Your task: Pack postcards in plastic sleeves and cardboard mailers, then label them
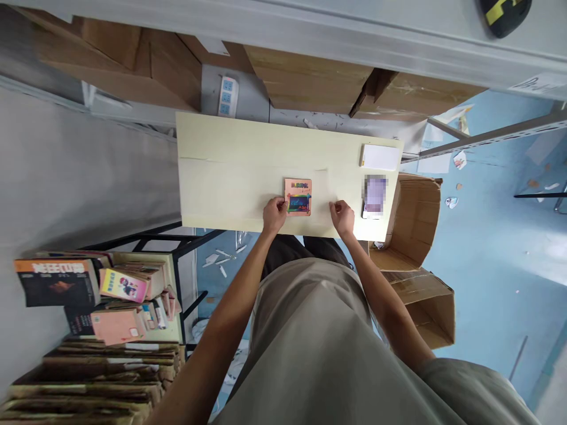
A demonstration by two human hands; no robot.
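A small pinkish-orange booklet [298, 198] with a dark, rainbow-framed picture on its cover lies on the pale yellow table [230, 177]. My left hand [274, 215] is closed at the booklet's lower left edge, its thumb and fingertips on that edge. To the right of the booklet, apart from it, my right hand [342, 218] rests low over the table with fingers pinched together. Whatever may be between those fingers is too small to make out. Farther right lie a white flat box [380, 157] and a blurred-out phone-like object [374, 196].
Cardboard boxes [310, 79] and a power strip [227, 96] stand behind the table. Open cartons [416, 221] sit on the floor at right. Stacked books [57, 282] fill a shelf at lower left. A grey metal beam [283, 35] crosses the top.
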